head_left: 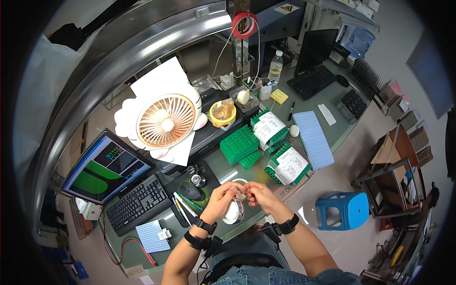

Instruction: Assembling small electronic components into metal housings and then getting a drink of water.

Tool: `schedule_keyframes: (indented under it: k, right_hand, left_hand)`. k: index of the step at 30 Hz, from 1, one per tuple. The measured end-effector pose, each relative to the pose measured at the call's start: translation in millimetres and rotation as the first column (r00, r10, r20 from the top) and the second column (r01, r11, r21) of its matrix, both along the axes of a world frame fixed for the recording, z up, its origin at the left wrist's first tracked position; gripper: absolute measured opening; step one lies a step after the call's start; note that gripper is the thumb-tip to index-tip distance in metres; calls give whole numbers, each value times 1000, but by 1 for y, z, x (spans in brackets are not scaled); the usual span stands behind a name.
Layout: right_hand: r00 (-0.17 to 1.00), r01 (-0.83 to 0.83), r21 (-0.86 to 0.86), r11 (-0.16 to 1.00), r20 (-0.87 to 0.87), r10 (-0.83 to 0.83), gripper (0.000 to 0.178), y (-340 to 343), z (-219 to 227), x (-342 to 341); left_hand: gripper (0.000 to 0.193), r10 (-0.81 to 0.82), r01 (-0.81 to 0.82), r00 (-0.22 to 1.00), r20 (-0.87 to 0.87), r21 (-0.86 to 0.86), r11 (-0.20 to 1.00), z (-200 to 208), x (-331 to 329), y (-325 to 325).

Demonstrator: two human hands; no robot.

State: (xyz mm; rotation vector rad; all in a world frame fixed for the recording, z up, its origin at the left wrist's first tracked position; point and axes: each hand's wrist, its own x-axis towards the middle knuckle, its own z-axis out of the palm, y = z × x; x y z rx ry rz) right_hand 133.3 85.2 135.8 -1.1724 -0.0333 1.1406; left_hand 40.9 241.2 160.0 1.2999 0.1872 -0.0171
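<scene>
My left hand [222, 198] and my right hand [263, 196] meet close together above the near edge of the table. Both are closed, fingertips pinched around something small and pale that I cannot make out. Directly under the left fingers sits a round white container [232, 212] with a clear or shiny rim. Another pale round rim [241, 182] shows just behind the fingertips, partly covered by them. A black mouse [192, 191] and several pens [186, 207] lie to the left of my left hand.
Green circuit boards [239, 144] and paper-topped green stacks [290, 165] stand beyond my right hand. A white fan [167, 125] and yellow-rimmed tub [222, 114] are behind. At left are a monitor [102, 166] and keyboard [138, 204]; a blue stool [342, 210] stands right.
</scene>
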Motion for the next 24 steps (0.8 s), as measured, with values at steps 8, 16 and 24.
schedule_keyframes:
  k: [8,16,24]
  right_hand:
    - [941,-171,230,958,-251,228,17,-12,6,11]
    - [986,-43,213,976,-149,75,17,-14,2,13]
    - [890,52,43,998,452,-66,16,-5,-26,10]
  left_hand:
    - [20,-162,162,986,33,6,987,8,7,7]
    - [43,-78,104,989,-128,212,972,0,-2,15]
    - [24,-36,67,969,-245,118,991,-13,-1,28]
